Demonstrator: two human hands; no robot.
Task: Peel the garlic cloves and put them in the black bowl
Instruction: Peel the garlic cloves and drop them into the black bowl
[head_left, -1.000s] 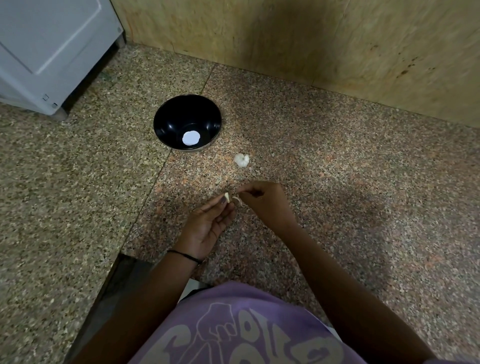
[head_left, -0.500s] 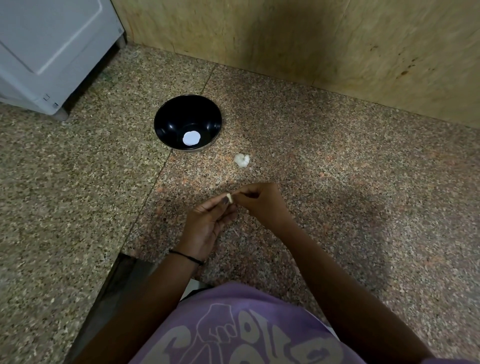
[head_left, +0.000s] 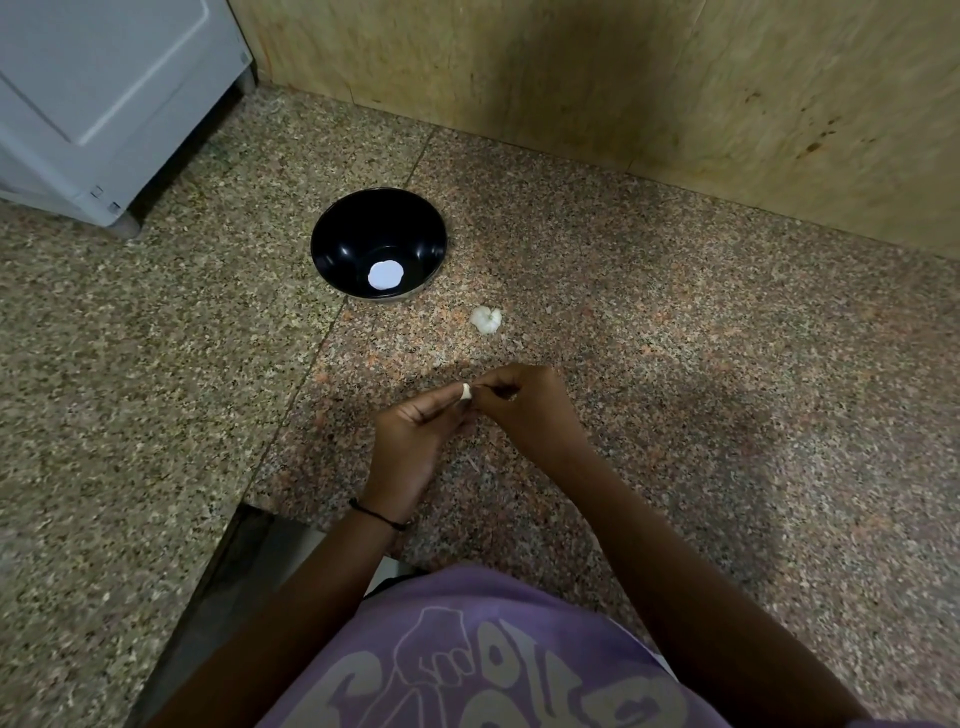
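Black and glossy, the bowl (head_left: 340, 244) stands on the speckled stone surface (head_left: 156, 415). Nearer, the left hand (head_left: 410, 441) pinches a small garlic clove (head_left: 466, 391) in curled fingers. Beyond it a white garlic piece (head_left: 487, 318) lies near the bowl. The right hand (head_left: 524, 410) pinches the same clove, fingers curled.

L hand (head_left: 408, 441), R hand (head_left: 527, 410) fingertips pinched, touching.

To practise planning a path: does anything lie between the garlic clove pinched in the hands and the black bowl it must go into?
Nothing visible does. The nearest thing, the garlic bulb, lies on the speckled surface to the right of the line from the garlic clove to the black bowl, apart from both.
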